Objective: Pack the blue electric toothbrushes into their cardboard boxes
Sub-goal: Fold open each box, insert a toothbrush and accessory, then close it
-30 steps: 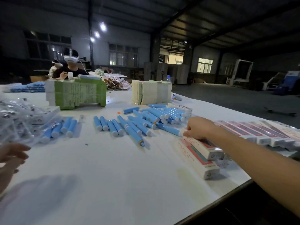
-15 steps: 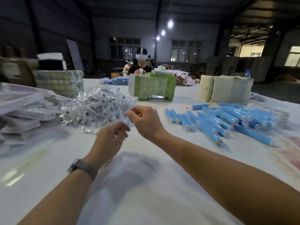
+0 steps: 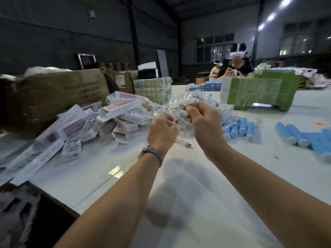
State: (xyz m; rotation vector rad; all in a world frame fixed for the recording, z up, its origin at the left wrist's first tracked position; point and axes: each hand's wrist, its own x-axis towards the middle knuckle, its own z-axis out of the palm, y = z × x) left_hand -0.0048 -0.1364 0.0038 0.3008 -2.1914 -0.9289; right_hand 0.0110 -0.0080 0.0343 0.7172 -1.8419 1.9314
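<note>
Left hand (image 3: 162, 130): your curled fingers pinch a clear plastic packet (image 3: 174, 116).
Right hand (image 3: 203, 120): you pinch the packet's other end.
Toothbrushes (image 3: 238, 127): just right of your grip.
Boxes (image 3: 121, 111): heaped left.

Dim hall; ceiling lamps (image 3: 285, 1) upper right flare. Pale bench (image 3: 268, 176) carries soft arm shadows, small glare patch. Motion blur, wide-angle bending at edges.

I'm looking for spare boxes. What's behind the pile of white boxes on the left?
Brown cartons stand behind the box pile, with a wrapped green-white stack beside them. Their contents are hidden.
</note>
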